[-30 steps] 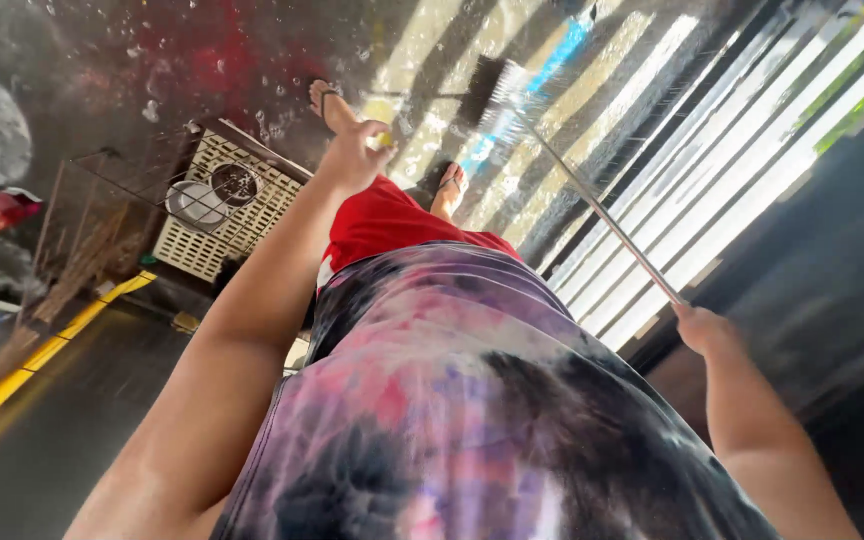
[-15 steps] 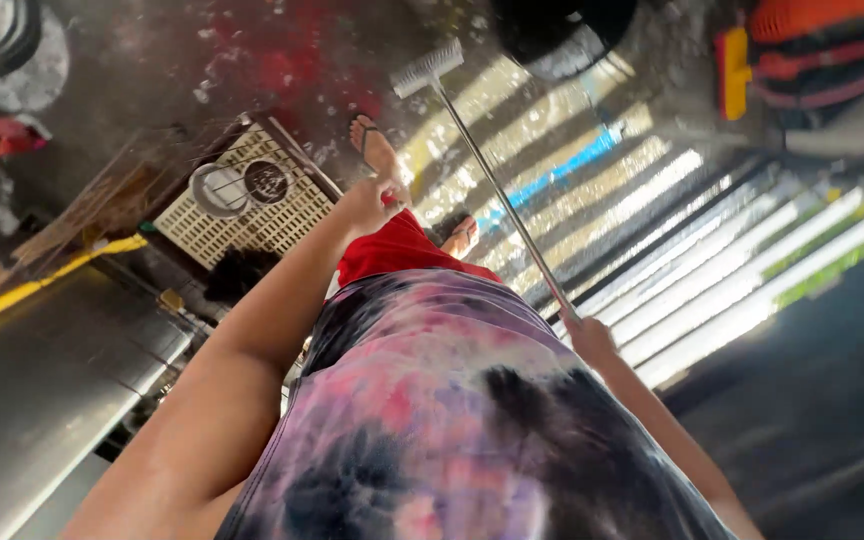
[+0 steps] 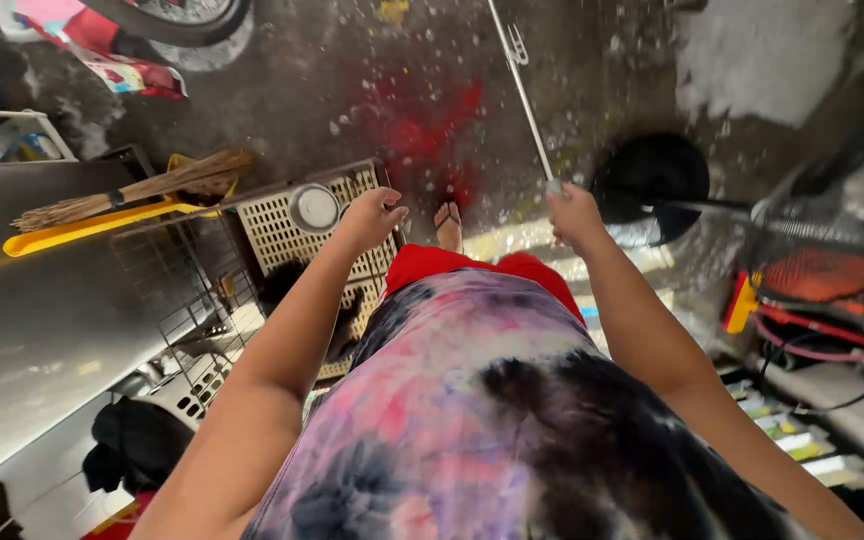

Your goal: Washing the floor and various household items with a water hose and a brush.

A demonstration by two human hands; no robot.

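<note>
Head view: right hand (image 3: 574,214) gripping metal pole (image 3: 524,95), left hand (image 3: 370,217) loosely spread, empty.

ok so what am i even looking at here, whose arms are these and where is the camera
The camera sits on a person's head and looks straight down, so you see their own body: a tie-dye shirt, red shorts and one foot in a sandal on a wet concrete floor flecked with foam. The two arms are theirs. The right hand has its grip closed on a long metal pole that runs forward out of the top of the picture. The left hand is open, holds nothing, and hangs over a cream slatted crate with a round metal bowl on it. Further left lie a straw broom and a yellow dustpan. On the right stands a fan with a black round base.
</note>
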